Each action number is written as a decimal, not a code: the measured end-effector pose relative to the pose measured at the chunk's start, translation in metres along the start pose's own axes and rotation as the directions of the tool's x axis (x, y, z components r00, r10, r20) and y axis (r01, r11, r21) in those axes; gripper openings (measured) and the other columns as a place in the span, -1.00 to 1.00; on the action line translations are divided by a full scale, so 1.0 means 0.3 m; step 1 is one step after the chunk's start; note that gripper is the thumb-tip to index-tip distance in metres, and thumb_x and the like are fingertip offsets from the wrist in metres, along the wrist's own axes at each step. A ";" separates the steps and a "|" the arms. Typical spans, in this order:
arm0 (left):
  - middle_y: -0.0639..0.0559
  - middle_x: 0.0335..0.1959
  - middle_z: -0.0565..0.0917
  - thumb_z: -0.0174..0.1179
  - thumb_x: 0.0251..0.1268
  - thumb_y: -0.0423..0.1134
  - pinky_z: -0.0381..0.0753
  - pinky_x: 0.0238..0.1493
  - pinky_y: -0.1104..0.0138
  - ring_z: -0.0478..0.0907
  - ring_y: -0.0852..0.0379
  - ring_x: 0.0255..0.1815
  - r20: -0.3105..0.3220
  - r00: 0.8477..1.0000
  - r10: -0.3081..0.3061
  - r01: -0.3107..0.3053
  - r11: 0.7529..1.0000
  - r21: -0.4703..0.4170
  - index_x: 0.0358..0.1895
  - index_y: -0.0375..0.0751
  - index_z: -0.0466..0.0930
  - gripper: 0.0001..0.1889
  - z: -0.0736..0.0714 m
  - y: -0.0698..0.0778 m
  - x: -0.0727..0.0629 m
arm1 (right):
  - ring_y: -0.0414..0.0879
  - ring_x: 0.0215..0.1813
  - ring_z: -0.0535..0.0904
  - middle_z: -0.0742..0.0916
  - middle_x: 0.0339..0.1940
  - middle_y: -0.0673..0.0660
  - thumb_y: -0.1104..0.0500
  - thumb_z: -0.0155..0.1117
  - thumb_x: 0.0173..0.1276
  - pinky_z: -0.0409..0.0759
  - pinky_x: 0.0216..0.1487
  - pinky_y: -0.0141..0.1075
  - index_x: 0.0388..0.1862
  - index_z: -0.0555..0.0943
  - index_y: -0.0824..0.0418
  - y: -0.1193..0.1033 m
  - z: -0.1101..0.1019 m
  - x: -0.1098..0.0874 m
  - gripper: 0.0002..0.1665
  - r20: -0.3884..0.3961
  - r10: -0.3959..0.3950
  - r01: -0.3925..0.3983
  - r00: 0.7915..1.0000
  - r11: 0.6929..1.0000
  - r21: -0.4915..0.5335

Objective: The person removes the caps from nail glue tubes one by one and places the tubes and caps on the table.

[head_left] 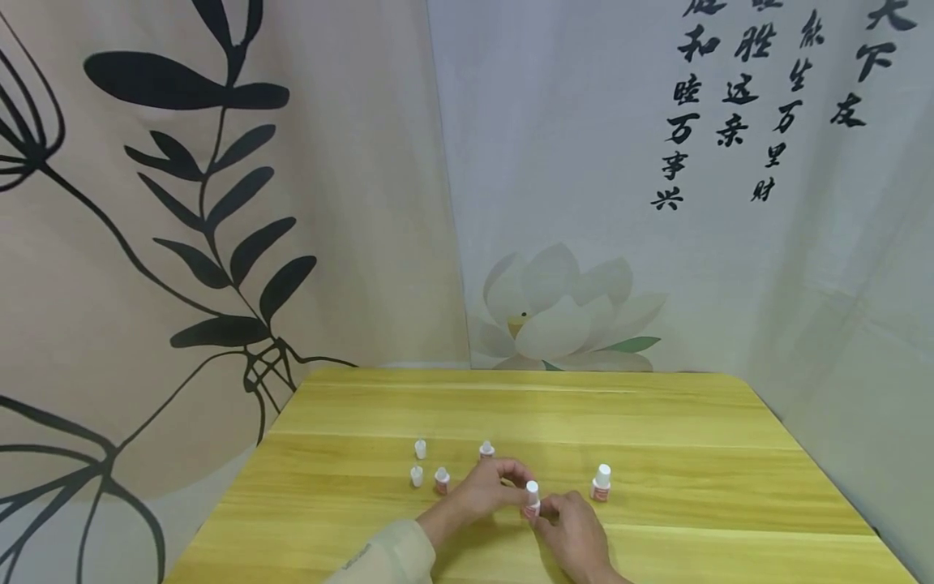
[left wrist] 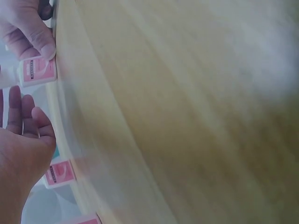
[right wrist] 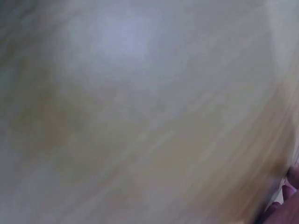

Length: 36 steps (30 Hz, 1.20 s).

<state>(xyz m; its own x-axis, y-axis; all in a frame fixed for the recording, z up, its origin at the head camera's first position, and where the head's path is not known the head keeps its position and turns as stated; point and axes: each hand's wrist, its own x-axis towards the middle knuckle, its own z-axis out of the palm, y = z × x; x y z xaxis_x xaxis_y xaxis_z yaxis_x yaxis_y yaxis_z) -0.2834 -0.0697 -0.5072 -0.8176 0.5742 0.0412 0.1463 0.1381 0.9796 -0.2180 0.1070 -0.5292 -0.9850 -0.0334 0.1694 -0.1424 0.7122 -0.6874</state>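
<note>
In the head view my right hand (head_left: pixel 576 531) pinches a small white bottle (head_left: pixel 531 508) with a pink label, low on its body. The bottle stands upright with a white cap (head_left: pixel 533 487) on top. My left hand (head_left: pixel 490 488) is on its other side, fingertips right at the cap. In the left wrist view the left hand's (left wrist: pixel 25 149) visible fingers are loosely extended beside the held bottle (left wrist: pixel 35 72); its thumb is mostly out of frame. A fingertip of the right hand (left wrist: pixel 28 28) presses on the label. Only a few fingers (right wrist: pixel 293 177) show in the right wrist view.
Two small bottles with exposed narrow tips, one nearer (head_left: pixel 442 480) and one farther (head_left: pixel 486 449), stand left on the wooden table (head_left: pixel 657 414). Two loose whitish caps, one farther (head_left: pixel 420 448) and one nearer (head_left: pixel 417 476), stand beside them. A capped bottle (head_left: pixel 601 483) stands to the right.
</note>
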 end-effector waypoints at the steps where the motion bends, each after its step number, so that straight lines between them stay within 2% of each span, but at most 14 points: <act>1: 0.00 -0.24 0.66 0.38 0.19 -0.32 0.55 -0.03 0.21 0.62 0.06 -0.22 -0.005 1.000 -0.003 0.003 1.000 0.001 -0.19 -0.19 0.66 -0.85 0.001 0.000 0.000 | -0.13 -0.20 0.48 0.59 -0.29 -0.03 -0.09 0.43 0.25 0.55 -0.21 -0.08 -0.31 0.74 0.08 0.000 0.000 0.000 -0.73 -0.001 -0.001 0.001 1.000 1.000 -0.003; 8: 0.05 -0.24 0.65 0.39 0.17 -0.33 0.55 -0.06 0.24 0.57 0.05 -0.16 -0.032 0.999 -0.004 0.005 1.000 0.025 -0.17 -0.20 0.66 -0.82 0.006 0.007 -0.005 | -0.14 -0.23 0.47 0.58 -0.31 -0.03 -0.08 0.43 0.25 0.52 -0.24 -0.14 -0.30 0.74 0.06 -0.002 -0.001 -0.004 -0.75 -0.007 -0.005 0.005 1.000 1.000 -0.003; 14: 0.07 -0.20 0.66 0.38 0.21 -0.29 0.55 -0.04 0.25 0.56 0.05 -0.10 -0.015 1.000 0.000 0.001 0.999 0.054 -0.06 -0.24 0.67 -0.75 0.000 0.014 -0.010 | -0.14 -0.21 0.47 0.60 -0.31 -0.04 -0.12 0.43 0.25 0.51 -0.25 -0.14 -0.30 0.75 0.04 -0.002 -0.005 -0.003 -0.73 0.002 -0.001 0.001 1.000 1.000 0.006; 21: 0.07 -0.22 0.67 0.38 0.19 -0.29 0.52 -0.02 0.20 0.57 0.03 -0.11 -0.017 1.000 0.003 -0.002 0.998 0.057 -0.14 -0.15 0.70 -0.83 0.000 0.012 -0.007 | -0.15 -0.22 0.45 0.59 -0.32 -0.04 -0.12 0.43 0.24 0.49 -0.27 -0.18 -0.30 0.75 0.05 -0.005 -0.005 -0.004 -0.73 0.000 -0.003 0.003 1.000 1.000 0.012; 28: 0.05 -0.26 0.66 0.39 0.17 -0.34 0.55 -0.07 0.25 0.58 0.07 -0.18 -0.032 0.999 0.006 -0.005 0.999 0.038 -0.19 -0.21 0.66 -0.84 0.006 0.010 -0.003 | -0.15 -0.23 0.45 0.59 -0.31 -0.03 -0.08 0.44 0.24 0.49 -0.27 -0.19 -0.29 0.75 0.06 -0.006 -0.003 -0.005 -0.75 -0.005 -0.007 0.007 1.000 1.000 0.014; 36: 0.05 -0.25 0.66 0.40 0.16 -0.33 0.55 -0.07 0.25 0.58 0.06 -0.16 -0.033 0.999 -0.016 0.017 0.999 0.034 -0.14 -0.18 0.66 -0.80 0.004 0.007 -0.002 | -0.16 -0.24 0.45 0.58 -0.33 -0.04 -0.06 0.45 0.23 0.48 -0.27 -0.20 -0.31 0.75 0.06 -0.006 -0.002 -0.006 -0.77 -0.012 -0.013 0.013 1.000 1.000 0.010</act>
<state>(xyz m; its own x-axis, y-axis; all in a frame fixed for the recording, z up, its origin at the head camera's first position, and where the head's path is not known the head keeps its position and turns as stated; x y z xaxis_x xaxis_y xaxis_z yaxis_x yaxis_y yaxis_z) -0.2821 -0.0687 -0.5054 -0.8376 0.5453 0.0324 0.1516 0.1752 0.9728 -0.2158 0.1062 -0.5280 -0.9818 -0.0345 0.1870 -0.1566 0.7045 -0.6922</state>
